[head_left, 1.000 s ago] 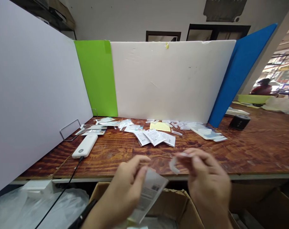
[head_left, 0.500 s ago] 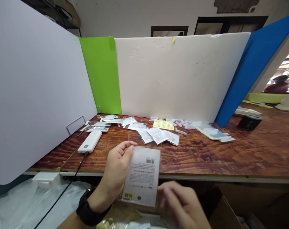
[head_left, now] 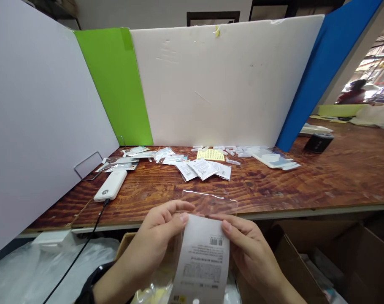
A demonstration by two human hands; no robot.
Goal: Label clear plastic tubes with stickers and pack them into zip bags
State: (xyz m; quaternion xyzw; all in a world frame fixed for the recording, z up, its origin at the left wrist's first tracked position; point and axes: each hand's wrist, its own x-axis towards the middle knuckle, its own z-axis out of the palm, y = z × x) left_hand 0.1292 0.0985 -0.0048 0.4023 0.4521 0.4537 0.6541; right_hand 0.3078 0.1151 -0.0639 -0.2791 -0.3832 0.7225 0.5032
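A clear plastic packet with a white printed card inside (head_left: 203, 257) hangs in front of me below the table edge. My left hand (head_left: 154, 245) pinches its upper left corner with fingers closed. My right hand (head_left: 252, 253) grips its upper right edge, also closed on it. The packet's clear top flap (head_left: 211, 198) sticks up above my fingers. A dark watch band sits on my left wrist (head_left: 92, 280).
On the wooden table (head_left: 306, 185) lie several small white packets (head_left: 204, 169), a yellow dotted sheet (head_left: 211, 155), small clear tubes (head_left: 233, 161), a white power bank (head_left: 111, 185) with a black cable, and a black cylinder (head_left: 318, 142). White, green and blue boards wall the table. Cardboard boxes (head_left: 293, 261) sit below.
My right hand rose from below the packet and took hold of its upper right edge. The packet dropped a little lower and both hands now hold it.
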